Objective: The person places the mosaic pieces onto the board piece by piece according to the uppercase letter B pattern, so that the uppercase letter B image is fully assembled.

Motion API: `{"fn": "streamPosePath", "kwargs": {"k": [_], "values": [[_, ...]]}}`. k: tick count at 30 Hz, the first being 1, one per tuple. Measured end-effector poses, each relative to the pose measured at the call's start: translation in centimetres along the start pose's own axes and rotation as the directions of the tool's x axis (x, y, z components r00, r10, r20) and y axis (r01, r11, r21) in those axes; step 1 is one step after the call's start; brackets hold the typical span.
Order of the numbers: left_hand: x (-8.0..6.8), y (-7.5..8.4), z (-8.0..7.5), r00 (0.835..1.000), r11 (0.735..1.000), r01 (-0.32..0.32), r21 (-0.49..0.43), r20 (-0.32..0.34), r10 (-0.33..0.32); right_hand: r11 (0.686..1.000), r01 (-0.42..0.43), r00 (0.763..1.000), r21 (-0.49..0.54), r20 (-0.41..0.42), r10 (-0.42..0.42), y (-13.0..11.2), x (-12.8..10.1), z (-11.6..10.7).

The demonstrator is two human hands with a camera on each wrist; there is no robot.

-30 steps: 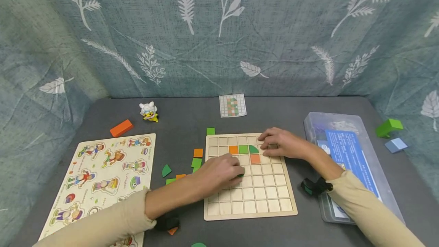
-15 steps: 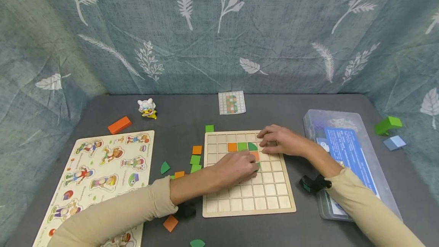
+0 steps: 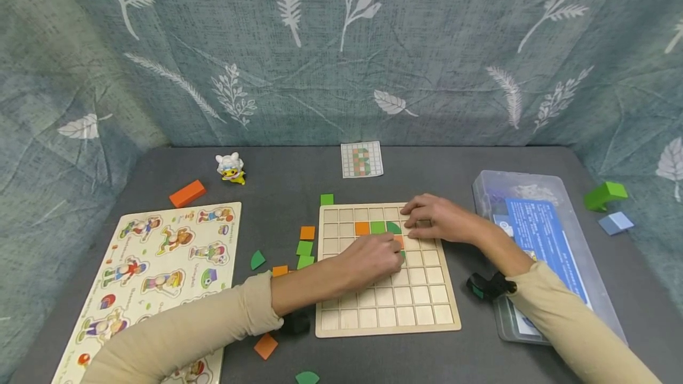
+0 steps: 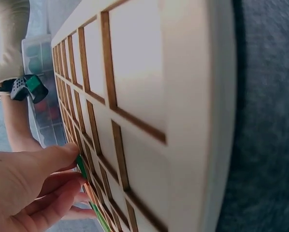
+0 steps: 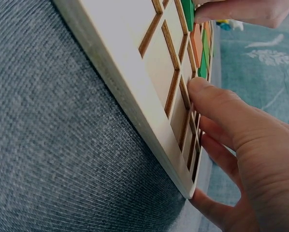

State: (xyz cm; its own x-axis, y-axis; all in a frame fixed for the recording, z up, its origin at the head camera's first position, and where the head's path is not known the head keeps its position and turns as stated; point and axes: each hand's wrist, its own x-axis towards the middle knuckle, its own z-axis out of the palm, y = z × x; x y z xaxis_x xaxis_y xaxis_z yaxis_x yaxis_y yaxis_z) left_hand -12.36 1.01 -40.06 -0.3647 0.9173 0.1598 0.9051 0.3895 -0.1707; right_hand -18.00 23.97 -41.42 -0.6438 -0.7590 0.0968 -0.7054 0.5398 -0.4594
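Left hand pinching a green piece over the pale wooden grid board [image 3: 421, 314]

I saw my left hand [image 3: 373, 261] with its fingers curled narrowly round a small green wooden tile [image 4: 80, 166], held at the squares just near of the orange, green and green quarter-round pieces already seated in the far rows; my right hand [image 3: 440, 220] lay flat and relaxed on the board's far right corner, fingers pressing the wood, steadying it on the dark grey tabletop [image 3: 277, 188]

Your wooden grid board [image 3: 389, 307] lies flat on the dark mat. The green piece [image 3: 402, 255] (mostly hidden by your fingers) sits on edge in a cell below the orange tile [image 3: 399, 242], third row.
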Motion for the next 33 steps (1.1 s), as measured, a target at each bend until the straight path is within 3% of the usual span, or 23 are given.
{"fn": "streamPosePath", "kwargs": {"k": [13, 17, 21, 24, 27, 30, 33], "values": [[-0.6, 0.5, 0.3, 0.996, 0.989, 0.076, 0.129, -0.052, -0.07, 1.0, 0.0, 1.0, 0.006, -0.001, 0.0, -0.1, 0.1, 0.0], [-1.6, 0.3, 0.4, 0.993, 0.996, 0.089, 0.025, -0.081, -0.087, 1.0, -0.01, 1.0, 0.01, 0.007, 0.01, -0.2, 0.1, 0.1], [-4.1, -0.4, -0.1, 0.984, 0.977, 0.111, -0.179, -0.118, -0.133, 1.0, -0.006, 1.0, 0.002, 0.011, 0.006, -0.2, -0.1, 0.2], [-6.3, -1.9, -0.9, 0.973, 0.932, 0.162, -0.323, -0.104, -0.206, 1.0, 0.001, 1.0, -0.002, 0.006, -0.001, -0.1, -0.2, 0.2], [-7.7, -4.4, -1.3, 0.951, 0.87, 0.274, -0.411, -0.02, -0.309, 1.0, -0.002, 1.0, -0.006, 0.008, 0.002, 0.1, -0.4, 0.1], [-8.3, -8.2, -1.1, 0.905, 0.767, 0.409, -0.495, 0.112, -0.411, 1.0, -0.004, 1.0, -0.002, 0.015, 0.004, 0.1, -0.4, 0.1], [-8.3, -12.6, -0.2, 0.881, 0.627, 0.462, -0.627, 0.244, -0.406, 1.0, -0.01, 1.0, 0.009, 0.022, 0.01, 0.1, -0.2, 0.1]]}}
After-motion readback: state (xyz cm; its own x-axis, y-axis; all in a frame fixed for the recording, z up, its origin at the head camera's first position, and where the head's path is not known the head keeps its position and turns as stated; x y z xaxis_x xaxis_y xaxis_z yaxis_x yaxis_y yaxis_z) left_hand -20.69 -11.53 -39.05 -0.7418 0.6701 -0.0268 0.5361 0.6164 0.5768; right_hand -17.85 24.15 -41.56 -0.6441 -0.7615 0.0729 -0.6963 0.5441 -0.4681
